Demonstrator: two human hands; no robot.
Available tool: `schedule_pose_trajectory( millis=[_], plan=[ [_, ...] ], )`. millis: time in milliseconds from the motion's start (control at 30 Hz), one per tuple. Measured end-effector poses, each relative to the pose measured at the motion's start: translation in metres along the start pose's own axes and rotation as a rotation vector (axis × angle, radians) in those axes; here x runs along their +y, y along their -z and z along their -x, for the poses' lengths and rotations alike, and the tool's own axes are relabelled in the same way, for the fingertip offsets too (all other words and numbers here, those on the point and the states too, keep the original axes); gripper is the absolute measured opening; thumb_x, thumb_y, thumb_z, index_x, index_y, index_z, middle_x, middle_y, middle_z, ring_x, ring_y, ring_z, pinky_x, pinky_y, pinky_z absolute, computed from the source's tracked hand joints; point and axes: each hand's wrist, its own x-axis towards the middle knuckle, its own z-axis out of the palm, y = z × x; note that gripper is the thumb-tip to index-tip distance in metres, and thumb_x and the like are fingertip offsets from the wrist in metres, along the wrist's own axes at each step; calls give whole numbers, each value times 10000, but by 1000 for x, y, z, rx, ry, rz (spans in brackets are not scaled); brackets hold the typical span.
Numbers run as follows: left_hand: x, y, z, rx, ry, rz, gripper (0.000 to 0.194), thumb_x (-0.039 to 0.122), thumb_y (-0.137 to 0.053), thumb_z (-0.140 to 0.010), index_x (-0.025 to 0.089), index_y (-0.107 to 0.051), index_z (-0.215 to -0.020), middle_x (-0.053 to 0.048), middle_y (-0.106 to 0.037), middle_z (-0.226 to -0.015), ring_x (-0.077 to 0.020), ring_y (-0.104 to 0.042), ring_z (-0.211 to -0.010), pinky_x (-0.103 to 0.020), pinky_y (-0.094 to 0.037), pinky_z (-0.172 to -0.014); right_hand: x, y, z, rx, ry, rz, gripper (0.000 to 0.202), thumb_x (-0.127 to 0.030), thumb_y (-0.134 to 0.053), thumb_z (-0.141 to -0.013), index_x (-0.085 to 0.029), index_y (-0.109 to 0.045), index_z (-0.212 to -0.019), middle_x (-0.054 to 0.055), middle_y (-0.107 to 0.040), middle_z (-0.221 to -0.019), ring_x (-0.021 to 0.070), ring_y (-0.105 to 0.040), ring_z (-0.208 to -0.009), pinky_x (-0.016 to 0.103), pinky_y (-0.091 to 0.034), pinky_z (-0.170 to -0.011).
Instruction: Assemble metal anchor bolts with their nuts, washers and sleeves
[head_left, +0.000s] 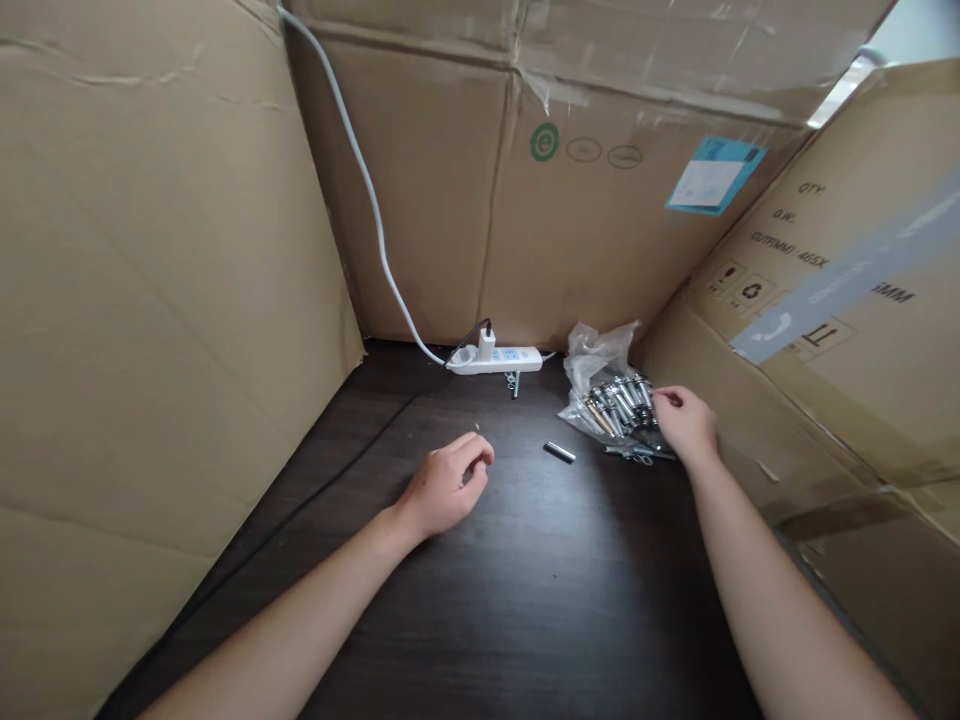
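Note:
My left hand point(448, 482) rests on the dark table point(525, 620), fingers loosely curled with a gap to the thumb and nothing between them. At the right, my right hand point(686, 423) is closed in a pinch at the edge of a pile of metal bolts point(621, 404); what its fingertips hold, if anything, is too small to make out. The bolts lie in and on a clear plastic bag point(589, 362). Just below the bag are some loose metal pieces point(631, 454). A short metal tube point(559, 452) lies between my hands.
A white power strip point(517, 360) with a plug in it stands at the back, small metal parts point(514, 384) before it. A black cable point(330, 480) crosses the left side. Cardboard walls enclose the left point(150, 270), back point(420, 180) and right point(885, 390).

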Motion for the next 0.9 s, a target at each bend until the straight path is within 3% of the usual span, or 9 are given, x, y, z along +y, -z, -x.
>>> schedule_pose_trajectory(
  millis=[100, 233, 333, 433, 567, 667, 767, 900],
  plan=[
    [0, 0, 0, 0, -10, -6, 135, 107, -396, -844, 192, -489, -797, 14, -505, -777, -107, -469, -676, -230, -371, -634, -17, 2, 21, -21, 93, -52, 265, -308, -493, -736, -166, -684, -852, 66, -674, -762, 196, -581, -682, 291, -421, -642],
    [-1, -1, 0, -15, -15, -11, 135, 107, -396, -839, 193, -490, -794, 15, -518, -787, -106, -479, -679, -233, -374, -643, -49, -1, 72, -295, 369, -165, 212, -313, -489, -787, -178, -651, -810, 46, -659, -763, 184, -577, -686, 285, -433, -656],
    [-1, 0, 1, -28, -1, -22, 132, 119, -401, -837, 195, -504, -803, 16, -530, -792, -105, -472, -656, -232, -368, -620, -65, -6, 104, -404, 532, -120, 190, -301, -505, -801, -188, -635, -880, 53, -637, -830, 201, -585, -770, 307, -448, -712],
    [-2, -3, 1, -28, 32, -28, 132, 133, -401, -835, 200, -510, -803, 20, -534, -785, -102, -458, -624, -233, -360, -594, -69, -11, 116, -429, 606, -50, 180, -280, -523, -797, -200, -623, -923, 66, -616, -901, 224, -581, -863, 338, -452, -772],
    [-6, -14, -7, -9, 113, -78, 120, 147, -406, -832, 213, -506, -831, 22, -536, -787, -110, -473, -626, -240, -375, -599, -63, -18, 115, -468, 635, -16, 138, -254, -514, -798, -209, -616, -880, 56, -599, -846, 222, -576, -837, 334, -456, -743],
    [-11, -26, -31, -15, 163, -223, 125, 170, -446, -814, 226, -512, -903, 8, -554, -813, -141, -510, -693, -266, -400, -639, -60, -21, 113, -458, 640, -35, 112, -257, -517, -795, -208, -599, -855, 50, -597, -830, 214, -573, -805, 324, -453, -717],
    [-17, -41, -68, 35, 193, -410, 151, 247, -463, -837, 202, -510, -973, -58, -565, -972, -198, -526, -878, -325, -421, -773, -60, -24, 112, -417, 637, -101, 103, -250, -513, -795, -199, -582, -853, 48, -599, -833, 202, -567, -781, 317, -448, -715],
    [-28, -59, -112, 63, 247, -636, 332, 336, -497, -822, 173, -497, -1112, -114, -504, -1176, -281, -431, -1108, -411, -364, -922, -58, -27, 108, -391, 615, -189, 98, -242, -509, -792, -194, -580, -841, 41, -586, -795, 185, -551, -729, 297, -439, -673]
  ],
)
